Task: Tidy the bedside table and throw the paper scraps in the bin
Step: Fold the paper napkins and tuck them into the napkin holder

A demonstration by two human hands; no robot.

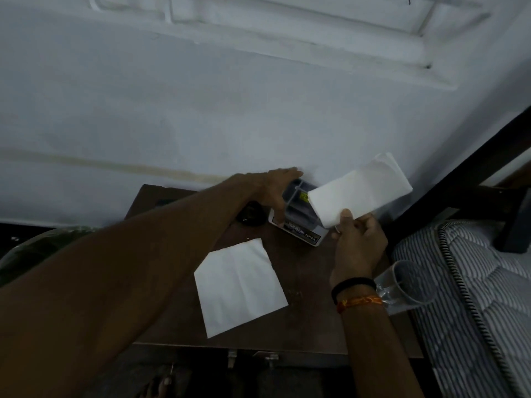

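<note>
The tidying looks barely begun: the right hand [356, 242] pinches 1 napkin [360, 188] above the worktop [310, 282], the left hand [277, 191] grasps a box [298, 218], another napkin [240, 287] remains, no bin visible.

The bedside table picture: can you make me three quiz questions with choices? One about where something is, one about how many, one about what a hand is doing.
1. Where is the clear glass?
A. at the table's right edge, near the mattress
B. on the floor
C. on the box

2. How many white paper pieces show?
A. one
B. two
C. four

3. What is the right hand doing?
A. resting flat on the table
B. gripping the glass
C. pinching a paper

Answers:
1 A, it stands beside the striped mattress.
2 B, one paper lies on the table, one paper is held.
3 C, thumb and fingers pinch its corner.
</note>
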